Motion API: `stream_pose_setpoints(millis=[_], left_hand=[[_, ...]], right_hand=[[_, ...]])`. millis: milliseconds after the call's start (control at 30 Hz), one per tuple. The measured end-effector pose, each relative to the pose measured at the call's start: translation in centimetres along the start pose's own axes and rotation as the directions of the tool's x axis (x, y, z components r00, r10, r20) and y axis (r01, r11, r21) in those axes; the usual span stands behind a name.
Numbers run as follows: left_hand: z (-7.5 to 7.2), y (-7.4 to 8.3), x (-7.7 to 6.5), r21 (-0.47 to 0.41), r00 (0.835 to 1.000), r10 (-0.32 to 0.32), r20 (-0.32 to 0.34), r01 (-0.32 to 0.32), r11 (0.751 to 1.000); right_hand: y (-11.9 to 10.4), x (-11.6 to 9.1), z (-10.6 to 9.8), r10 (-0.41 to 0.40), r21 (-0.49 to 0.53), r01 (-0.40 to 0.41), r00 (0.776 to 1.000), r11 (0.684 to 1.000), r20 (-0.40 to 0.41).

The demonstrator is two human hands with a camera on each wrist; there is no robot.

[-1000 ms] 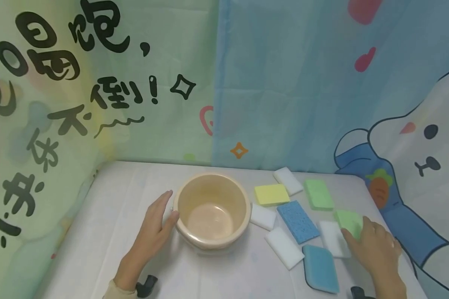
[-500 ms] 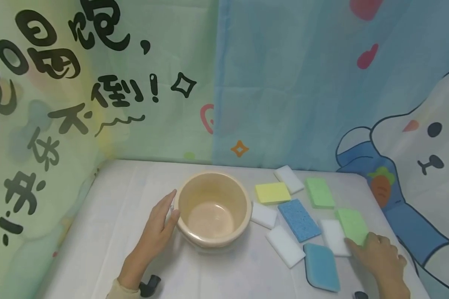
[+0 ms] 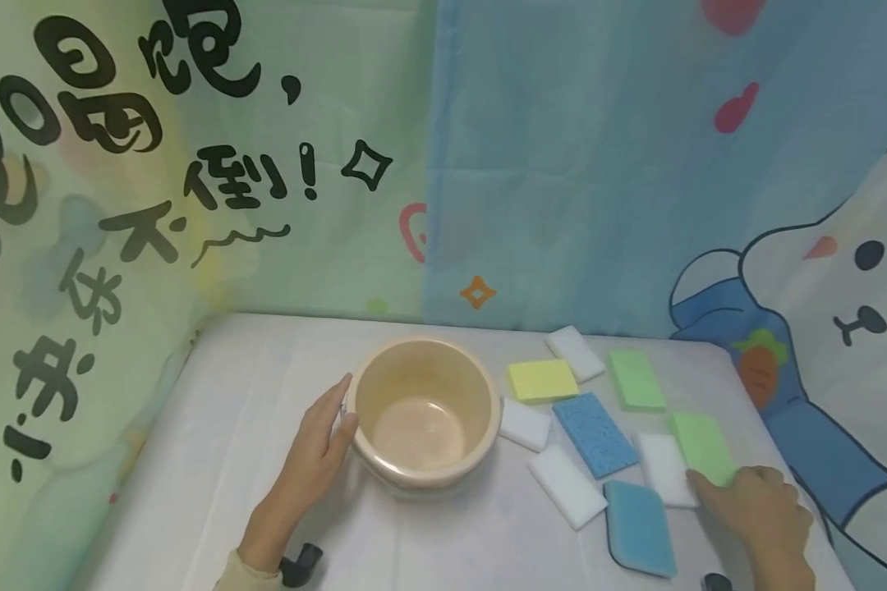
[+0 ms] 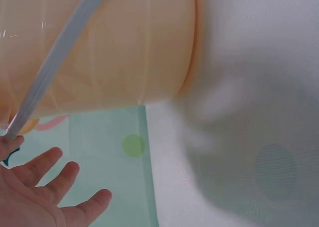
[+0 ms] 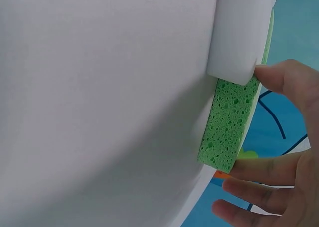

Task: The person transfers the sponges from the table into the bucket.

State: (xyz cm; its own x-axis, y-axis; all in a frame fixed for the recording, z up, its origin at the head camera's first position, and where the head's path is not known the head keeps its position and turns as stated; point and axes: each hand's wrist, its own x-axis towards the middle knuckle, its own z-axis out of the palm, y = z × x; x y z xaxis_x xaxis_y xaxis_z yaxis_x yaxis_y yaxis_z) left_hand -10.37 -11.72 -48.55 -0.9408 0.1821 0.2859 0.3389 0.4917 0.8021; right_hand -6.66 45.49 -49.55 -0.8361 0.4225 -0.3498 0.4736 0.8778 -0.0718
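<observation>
head view: left hand (image 3: 310,454) spread beside bucket (image 3: 425,410); right hand (image 3: 761,505) pinches nearer green sponge (image 3: 705,447).

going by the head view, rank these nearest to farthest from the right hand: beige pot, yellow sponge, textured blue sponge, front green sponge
From the right hand:
1. Front green sponge, right at its fingertips
2. Textured blue sponge, to the left
3. Yellow sponge, left and farther back
4. Beige pot, farthest left of the four
</observation>
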Motion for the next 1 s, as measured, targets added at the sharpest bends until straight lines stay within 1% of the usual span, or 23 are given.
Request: stream_pose_setpoints(millis=[67,267,400,633,767,867,1000], left_hand=[[0.0,0.1,0.0,-0.002,1.000,-0.002,0.002,0.002,1.000],[-0.1,0.4,0.1,-0.014,1.000,-0.020,0.017,0.021,1.000],[-0.2,0.5,0.1,-0.007,1.000,-0.021,0.015,0.022,1.000],[-0.1,0.4,0.1,-0.007,1.000,-0.005,0.007,0.005,1.000],[0.0,0.3,0.2,-0.008,1.000,0.017,0.001,-0.017,1.000],[0.0,0.2,0.2,-0.006,0.999,0.035,-0.003,-0.035,0.999],[-0.1,0.4,0.2,-0.002,0.999,0.034,-0.002,-0.034,0.999]], right_hand=[[0.1,0.0,-0.1,0.008,-0.001,-0.008,1.000,1.000,-0.004],[0.5,0.1,-0.4,0.023,-0.027,-0.022,0.999,0.999,0.045],[0.6,0.3,-0.3,0.050,-0.047,-0.047,0.997,0.998,0.050],[0.4,0.2,-0.6,0.080,-0.061,-0.080,0.997,0.995,-0.002],[0.3,-0.3,-1.2,0.089,-0.057,-0.089,0.996,0.994,-0.009],[0.1,-0.9,-1.8,0.067,-0.034,-0.068,0.997,0.997,-0.036],[-0.8,-1.6,-2.9,0.016,0.016,-0.015,0.996,1.000,-0.091]])
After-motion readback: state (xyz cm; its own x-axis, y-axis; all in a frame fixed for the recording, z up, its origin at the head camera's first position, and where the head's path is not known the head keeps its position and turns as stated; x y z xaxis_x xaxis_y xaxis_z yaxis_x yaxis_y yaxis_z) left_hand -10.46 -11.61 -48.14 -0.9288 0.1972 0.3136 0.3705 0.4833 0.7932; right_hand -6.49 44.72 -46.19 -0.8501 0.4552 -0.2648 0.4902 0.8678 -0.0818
